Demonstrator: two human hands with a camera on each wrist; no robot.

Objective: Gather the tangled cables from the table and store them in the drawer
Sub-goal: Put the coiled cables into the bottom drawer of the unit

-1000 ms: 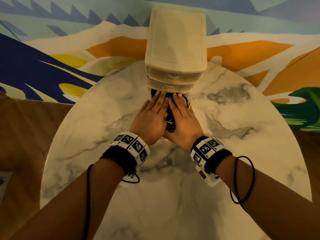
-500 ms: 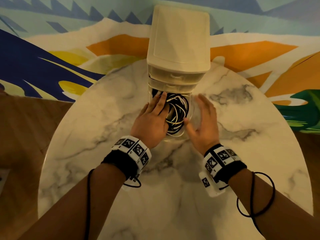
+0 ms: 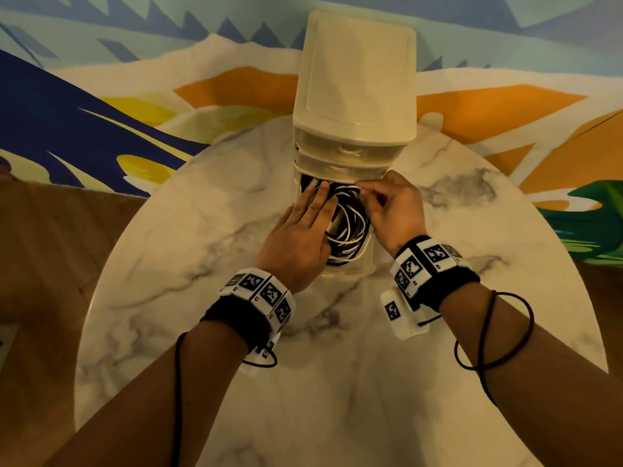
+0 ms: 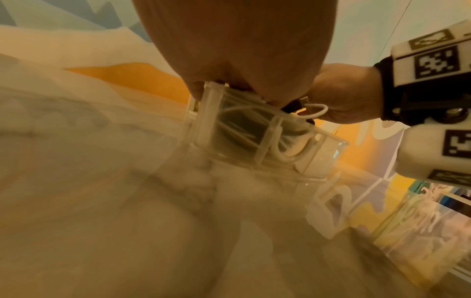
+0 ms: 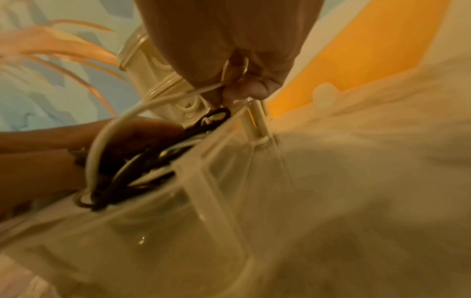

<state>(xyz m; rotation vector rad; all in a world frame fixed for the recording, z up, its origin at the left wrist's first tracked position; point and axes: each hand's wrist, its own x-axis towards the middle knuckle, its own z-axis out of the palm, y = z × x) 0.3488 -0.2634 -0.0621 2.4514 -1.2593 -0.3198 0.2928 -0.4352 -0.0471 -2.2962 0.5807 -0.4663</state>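
The left hand lies flat, fingers straight, pressing the cables down in the open drawer. The right hand pinches a white strand. Light, floppy and springy, they probably handle best by loops.

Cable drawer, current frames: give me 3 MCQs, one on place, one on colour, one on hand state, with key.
1. Where do the cables lie?
A. in the open bottom drawer
B. on top of the drawer unit
C. on the floor

2. What colours are the cables?
A. red and green
B. black and white
C. all blue

3. What is the right hand doing?
A. lying flat on the table
B. pinching a white cable
C. gripping the unit's lid

Key:
1 A, the tangle sits inside the pulled-out bottom drawer.
2 B, only black and white strands show.
3 B, the right wrist view shows fingers closed on a white cable; the left hand lies flat on the tangle.
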